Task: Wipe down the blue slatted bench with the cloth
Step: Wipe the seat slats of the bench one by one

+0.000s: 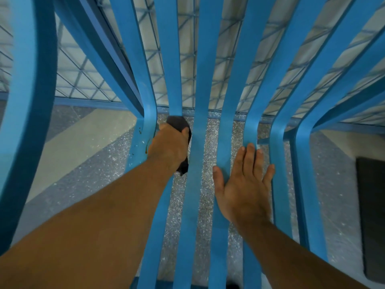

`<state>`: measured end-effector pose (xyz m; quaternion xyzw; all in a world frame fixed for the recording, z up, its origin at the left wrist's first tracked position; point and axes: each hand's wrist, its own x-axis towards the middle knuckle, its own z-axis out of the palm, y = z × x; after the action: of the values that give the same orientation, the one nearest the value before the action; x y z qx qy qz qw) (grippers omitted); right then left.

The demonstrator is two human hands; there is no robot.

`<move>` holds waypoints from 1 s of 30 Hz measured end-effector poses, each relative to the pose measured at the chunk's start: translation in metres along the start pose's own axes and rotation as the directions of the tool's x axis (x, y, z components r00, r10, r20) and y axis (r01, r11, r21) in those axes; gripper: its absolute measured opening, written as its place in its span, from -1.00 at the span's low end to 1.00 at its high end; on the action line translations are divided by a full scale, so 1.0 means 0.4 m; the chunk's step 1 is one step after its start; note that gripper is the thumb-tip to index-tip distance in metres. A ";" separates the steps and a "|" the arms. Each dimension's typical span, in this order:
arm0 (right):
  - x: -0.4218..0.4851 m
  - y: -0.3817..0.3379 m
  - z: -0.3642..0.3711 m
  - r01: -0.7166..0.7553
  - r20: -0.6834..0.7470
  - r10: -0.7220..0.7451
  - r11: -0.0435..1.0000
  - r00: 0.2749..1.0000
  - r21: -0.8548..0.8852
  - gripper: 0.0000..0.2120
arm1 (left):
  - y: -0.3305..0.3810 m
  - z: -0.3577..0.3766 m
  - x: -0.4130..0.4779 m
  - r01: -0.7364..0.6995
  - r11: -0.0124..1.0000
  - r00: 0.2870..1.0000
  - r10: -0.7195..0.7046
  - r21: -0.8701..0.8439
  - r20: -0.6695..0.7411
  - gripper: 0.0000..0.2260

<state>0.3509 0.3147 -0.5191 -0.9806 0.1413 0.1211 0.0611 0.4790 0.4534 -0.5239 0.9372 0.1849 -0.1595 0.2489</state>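
On bench slats | left hand grips cloth | right hand flat, spread

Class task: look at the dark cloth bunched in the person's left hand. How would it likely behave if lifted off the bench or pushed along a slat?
The dark cloth is probably floppy: it crumples in the left hand, with an end trailing below. It looks light, held one-handed. Pushed along the blue slat, it would likely slide rather than roll.
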 end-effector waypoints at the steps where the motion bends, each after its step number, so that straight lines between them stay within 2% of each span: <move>1: 0.001 0.000 0.000 -0.001 0.001 0.001 1.000 1.000 0.003 -0.22 | -0.017 0.002 -0.030 -0.003 1.000 1.000 0.003 -0.010 -0.026 -0.61; 3: 0.000 0.000 0.000 0.002 0.000 -0.002 1.000 1.000 -0.004 -0.22 | -0.046 0.004 -0.095 -0.018 1.000 0.995 0.017 -0.012 -0.095 -0.69; 5: 0.000 0.000 0.002 0.004 -0.003 -0.004 1.000 1.000 -0.007 -0.22 | -0.063 0.011 -0.140 -0.086 0.991 0.980 0.104 0.106 -0.171 -0.66; 8: -0.001 0.000 0.001 0.009 -0.022 -0.009 1.000 1.000 -0.003 -0.23 | -0.051 0.011 -0.112 -0.146 0.977 0.972 0.171 0.156 -0.159 -0.66; 12: -0.009 0.000 -0.001 0.015 -0.028 -0.015 1.000 1.000 -0.009 -0.22 | 0.012 -0.002 -0.001 -0.076 0.996 0.994 0.071 -0.056 -0.082 -0.67; 15: -0.004 0.001 0.005 0.016 -0.010 -0.016 1.000 1.000 -0.018 -0.21 | 0.030 0.005 0.041 -0.028 0.993 0.992 0.014 -0.116 -0.124 -0.59; 18: -0.007 0.000 0.000 0.015 0.007 -0.014 1.000 1.000 -0.010 -0.20 | 0.049 0.006 0.064 -0.176 0.956 0.967 0.125 -0.235 -0.220 -0.58; 21: -0.004 -0.004 -0.003 0.008 -0.005 -0.008 1.000 1.000 -0.006 -0.20 | 0.081 -0.003 0.090 -0.389 0.841 0.885 0.228 -0.375 -0.407 -0.50; 23: 0.001 -0.004 -0.001 0.014 -0.009 -0.014 1.000 1.000 -0.013 -0.20 | 0.093 0.000 0.096 -0.427 0.819 0.859 0.234 -0.383 -0.456 -0.48; 26: -0.002 -0.001 -0.001 0.019 0.000 -0.019 1.000 1.000 -0.013 -0.21 | 0.076 0.012 0.091 -0.336 0.890 0.895 0.201 -0.308 -0.398 -0.56; 30: -0.003 0.000 -0.004 0.012 0.005 -0.012 1.000 1.000 -0.017 -0.21 | 0.032 0.014 0.049 -0.128 0.985 0.982 0.109 -0.119 -0.154 -0.63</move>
<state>0.3501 0.3149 -0.5171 -0.9816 0.1343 0.1243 0.0540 0.5007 0.4455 -0.5309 0.9379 0.1563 -0.0625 0.3034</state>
